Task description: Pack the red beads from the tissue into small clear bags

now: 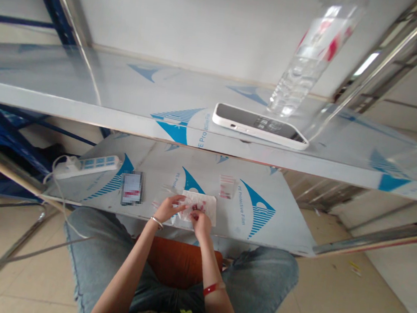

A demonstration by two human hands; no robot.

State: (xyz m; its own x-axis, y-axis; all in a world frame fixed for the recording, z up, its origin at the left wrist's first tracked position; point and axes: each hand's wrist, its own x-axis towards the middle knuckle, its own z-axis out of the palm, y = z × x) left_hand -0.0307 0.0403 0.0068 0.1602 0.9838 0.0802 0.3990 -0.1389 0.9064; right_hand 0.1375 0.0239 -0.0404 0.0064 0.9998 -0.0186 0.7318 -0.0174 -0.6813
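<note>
white sheet (pixel 211 206) beneath right hand (pixel 202 223)

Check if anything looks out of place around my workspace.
Yes: a small yellow-and-red scrap lies on the tiled floor, right of the lower shelf. It looks like dropped litter, though it's too small to identify.
</note>
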